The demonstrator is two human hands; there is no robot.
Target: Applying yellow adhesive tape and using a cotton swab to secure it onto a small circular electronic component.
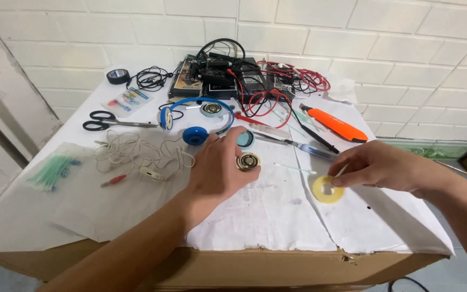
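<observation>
My left hand (217, 170) rests on the paper-covered table with its fingers closed around a small round speaker driver (248, 161), gold and black. My right hand (377, 165) lies to the right, fingertips pinching a yellow ring of tape (327, 189) flat on the paper. A light blue round ear cup (245, 139) sits just behind the driver. Blue headphones (193, 116) lie further back, with another round driver (211, 109) inside the band's arc. A thin white swab (295, 168) lies between my hands.
Black scissors (104, 121), a coiled white cord (136, 153), a bag of green swabs (55, 170) and a black tape roll (118, 76) lie left. Tangled red and black wires (266, 86) with electronics sit at the back, an orange tool (336, 124) right. The table's front edge (244, 250) is close.
</observation>
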